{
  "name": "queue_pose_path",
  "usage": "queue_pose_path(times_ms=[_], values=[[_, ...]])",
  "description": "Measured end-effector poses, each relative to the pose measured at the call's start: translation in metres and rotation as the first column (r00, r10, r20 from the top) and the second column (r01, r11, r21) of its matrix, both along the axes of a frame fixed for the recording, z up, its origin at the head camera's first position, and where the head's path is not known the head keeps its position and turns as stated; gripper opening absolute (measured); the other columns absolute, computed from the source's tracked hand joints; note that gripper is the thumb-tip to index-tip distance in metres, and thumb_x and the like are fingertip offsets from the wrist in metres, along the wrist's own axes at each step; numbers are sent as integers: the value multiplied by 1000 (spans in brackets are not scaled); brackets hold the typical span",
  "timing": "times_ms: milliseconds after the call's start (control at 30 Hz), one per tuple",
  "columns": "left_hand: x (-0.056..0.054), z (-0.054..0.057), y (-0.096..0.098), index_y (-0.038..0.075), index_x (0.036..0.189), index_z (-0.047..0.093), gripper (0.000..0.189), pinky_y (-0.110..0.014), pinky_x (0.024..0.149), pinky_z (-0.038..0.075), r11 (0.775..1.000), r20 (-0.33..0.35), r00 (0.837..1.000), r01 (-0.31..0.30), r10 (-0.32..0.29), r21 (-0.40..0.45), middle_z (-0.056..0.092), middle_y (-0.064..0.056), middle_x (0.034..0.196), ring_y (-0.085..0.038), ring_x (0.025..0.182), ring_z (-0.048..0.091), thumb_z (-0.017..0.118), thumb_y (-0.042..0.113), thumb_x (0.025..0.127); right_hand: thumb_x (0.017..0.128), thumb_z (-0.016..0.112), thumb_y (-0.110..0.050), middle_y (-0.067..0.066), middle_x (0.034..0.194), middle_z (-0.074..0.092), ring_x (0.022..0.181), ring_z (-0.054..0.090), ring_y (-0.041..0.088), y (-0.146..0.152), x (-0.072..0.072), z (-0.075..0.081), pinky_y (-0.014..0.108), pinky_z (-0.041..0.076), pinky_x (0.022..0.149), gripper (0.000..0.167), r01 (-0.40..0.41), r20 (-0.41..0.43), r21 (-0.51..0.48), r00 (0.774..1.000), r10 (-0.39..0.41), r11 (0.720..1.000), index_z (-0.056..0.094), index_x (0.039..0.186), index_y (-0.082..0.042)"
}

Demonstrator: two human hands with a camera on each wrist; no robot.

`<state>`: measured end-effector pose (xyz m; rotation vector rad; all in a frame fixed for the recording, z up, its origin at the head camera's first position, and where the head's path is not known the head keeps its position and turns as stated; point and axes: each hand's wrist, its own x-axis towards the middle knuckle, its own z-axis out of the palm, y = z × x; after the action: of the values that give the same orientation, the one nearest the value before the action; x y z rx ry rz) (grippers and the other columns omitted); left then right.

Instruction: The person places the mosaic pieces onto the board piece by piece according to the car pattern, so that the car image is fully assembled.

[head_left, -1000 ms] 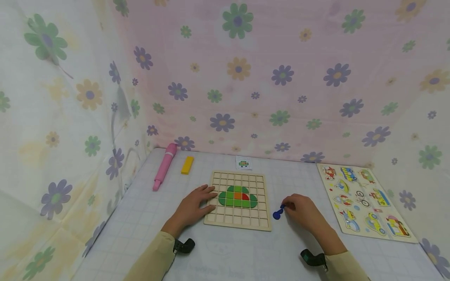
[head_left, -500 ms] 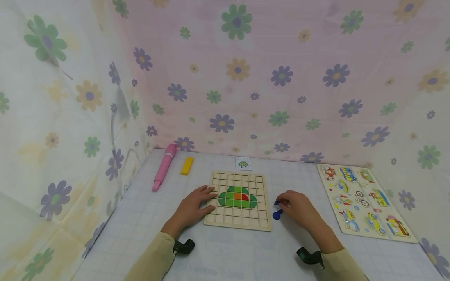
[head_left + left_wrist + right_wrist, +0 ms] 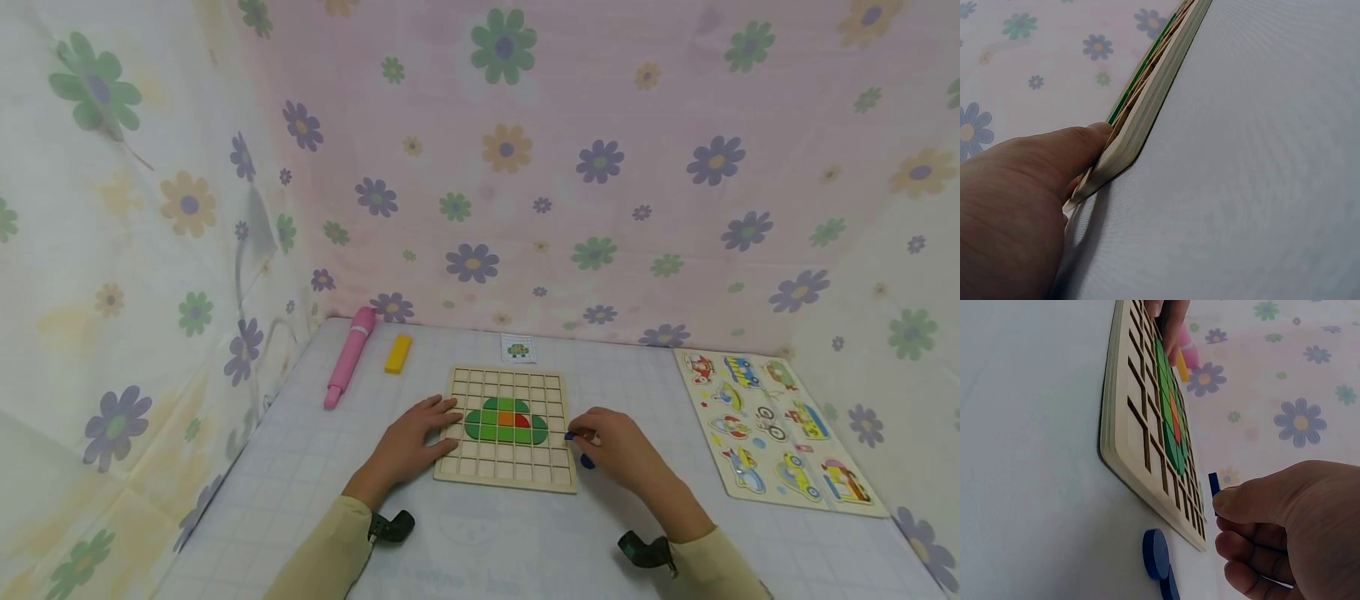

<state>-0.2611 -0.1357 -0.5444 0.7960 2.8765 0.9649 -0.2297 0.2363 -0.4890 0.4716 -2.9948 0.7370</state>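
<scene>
A wooden grid board [image 3: 503, 472] lies on the table, its squares partly filled with green, orange and red tiles [image 3: 507, 419] forming a rounded shape. At the board's left edge rests my left hand [image 3: 408, 439], fingers spread and straight; its thumb [image 3: 1094, 134] lies along the rim in the left wrist view. My right hand [image 3: 618, 442] pinches a small blue tile [image 3: 1214, 483] between thumb and fingertips, just at the board's right edge. Below that hand, a round blue tile [image 3: 1156, 554] lies on the table with another blue tile [image 3: 1170, 585] against it.
A small picture card [image 3: 518, 348] lies behind the board. Back left are a yellow block [image 3: 399, 354] and a pink pen-shaped stick [image 3: 350, 358]. A picture puzzle board [image 3: 776, 433] lies at the right. A flowered cloth [image 3: 540, 167] hangs around the table.
My right hand picked a blue tile away from the others and moved left with it to the board's right edge. The left hand has stayed in place.
</scene>
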Motion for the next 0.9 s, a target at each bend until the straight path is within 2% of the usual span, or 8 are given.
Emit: queue_pose_path(times_ms=[300,533,900], values=[[-2,-2,-1,21,151,68,50,-59,124,34,1000,-3,1000,2,-2,-13,50,5,166,-28,159,34,75,38,104,93,85,-4,-10,97,70,86,62,8,-12,-2,2,35,59,79,18,-13,-17,16,1000,13,1000,83,107,-15],[-2,-3,0,21,151,68,50,-59,124,34,1000,0,1000,3,-3,-10,50,5,166,-28,159,34,75,38,104,92,86,-2,-11,94,69,86,62,7,-24,0,3,37,60,81,18,-63,-39,1,997,63,998,83,105,-13],[-2,-4,-1,22,150,68,50,-59,124,34,1000,9,1000,-5,5,-5,50,6,166,-27,159,34,75,38,104,92,86,-4,-10,97,69,87,61,9,-44,1,3,37,59,83,15,-64,-5,3,998,64,998,83,101,-15]])
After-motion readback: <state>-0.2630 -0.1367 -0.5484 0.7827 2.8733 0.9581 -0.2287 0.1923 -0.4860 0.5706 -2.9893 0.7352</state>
